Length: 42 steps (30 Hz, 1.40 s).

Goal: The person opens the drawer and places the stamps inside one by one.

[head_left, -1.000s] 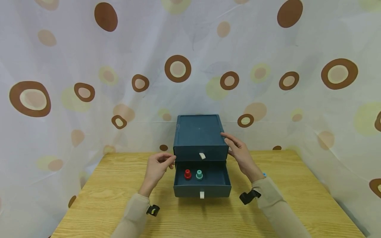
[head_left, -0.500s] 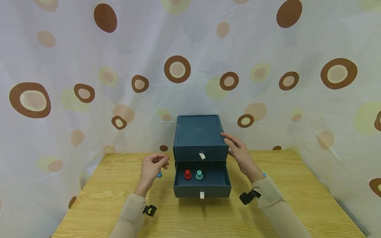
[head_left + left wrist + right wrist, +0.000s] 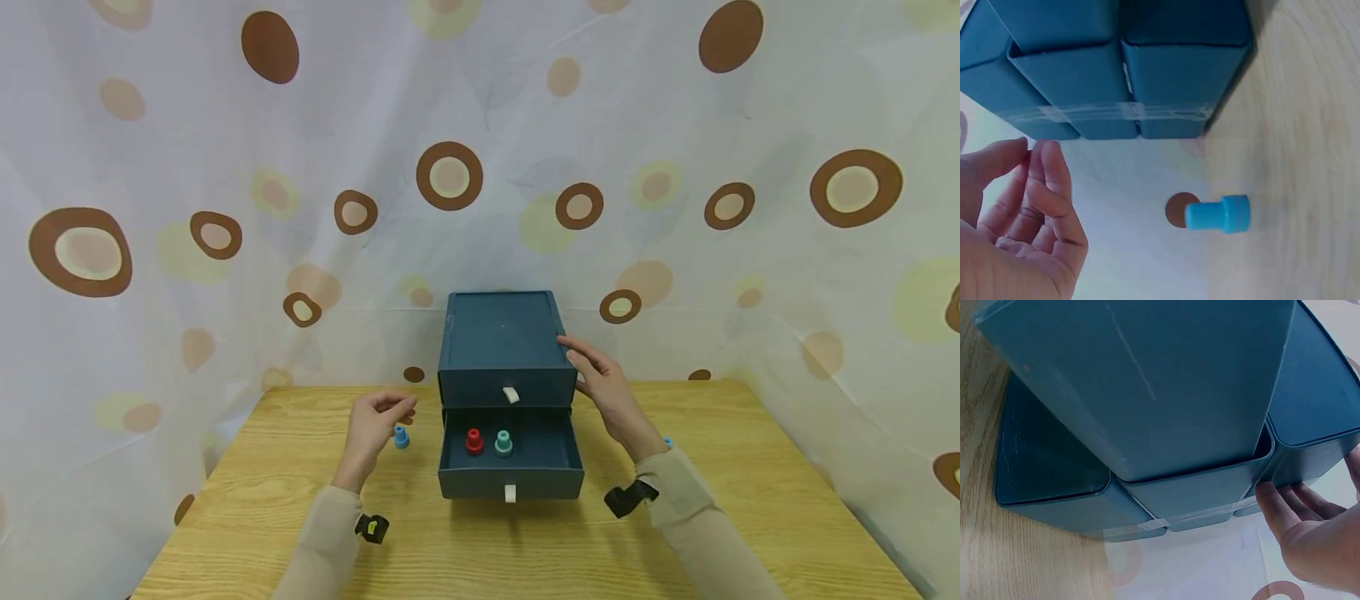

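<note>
A dark blue drawer cabinet [image 3: 502, 329] stands on the table with its middle drawer [image 3: 510, 482] pulled out. Inside that drawer, a red peg-shaped piece [image 3: 474, 442] and a teal one [image 3: 503, 443] stand side by side. My left hand [image 3: 372, 429] is in the air left of the cabinet, thumb near the fingertips, nothing visible between them. Just beside it, a blue peg-shaped piece [image 3: 401, 437] stands upright on the table; the left wrist view shows this blue piece [image 3: 1217, 214] whole. My right hand [image 3: 609, 396] rests against the cabinet's right side with extended fingers.
Another blue piece [image 3: 667, 442] shows at the right, mostly hidden behind the right forearm. The wooden table [image 3: 247, 500] ends at a patterned curtain [image 3: 480, 100] behind the cabinet. White tabs [image 3: 511, 394] mark the drawer fronts.
My left hand has moved away from the cabinet to the left, bringing the blue piece near it into sight. The right hand and the drawer stay as they were.
</note>
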### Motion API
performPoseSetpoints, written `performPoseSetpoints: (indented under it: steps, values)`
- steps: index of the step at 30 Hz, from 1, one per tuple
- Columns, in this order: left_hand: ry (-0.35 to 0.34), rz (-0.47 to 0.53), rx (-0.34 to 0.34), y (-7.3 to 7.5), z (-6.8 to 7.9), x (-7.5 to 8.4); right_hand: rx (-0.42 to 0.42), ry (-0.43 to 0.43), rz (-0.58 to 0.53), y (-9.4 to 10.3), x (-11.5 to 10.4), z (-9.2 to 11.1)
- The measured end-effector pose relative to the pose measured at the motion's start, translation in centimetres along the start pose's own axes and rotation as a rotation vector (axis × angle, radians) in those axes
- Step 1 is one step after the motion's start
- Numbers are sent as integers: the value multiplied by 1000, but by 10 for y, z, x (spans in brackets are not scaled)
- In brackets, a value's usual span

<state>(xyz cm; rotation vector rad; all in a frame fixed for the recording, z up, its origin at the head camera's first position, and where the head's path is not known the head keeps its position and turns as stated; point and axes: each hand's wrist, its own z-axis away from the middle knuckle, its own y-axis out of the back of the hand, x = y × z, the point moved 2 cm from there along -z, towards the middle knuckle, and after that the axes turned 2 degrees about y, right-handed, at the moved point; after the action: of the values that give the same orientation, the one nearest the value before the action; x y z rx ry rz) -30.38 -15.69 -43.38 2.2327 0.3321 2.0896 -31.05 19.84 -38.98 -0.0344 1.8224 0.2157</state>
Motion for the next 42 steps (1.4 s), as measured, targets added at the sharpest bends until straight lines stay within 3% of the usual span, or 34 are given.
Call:
performPoseSetpoints:
  steps: [8, 15, 32, 35, 42]
  values:
    - [69, -49, 37, 5, -7, -19, 3, 5, -8, 0, 1, 0]
    - [120, -26, 57, 8, -13, -36, 4, -10, -15, -2, 1, 0]
    - [217, -39, 100, 13, -19, -62, 2, -18, -9, 0, 3, 0]
    - [225, -55, 81, 13, -20, -65, 5, -14, -4, 0, 2, 0]
    - [261, -81, -40, 11, -22, -70, 9, -10, -9, 0, 0, 0]
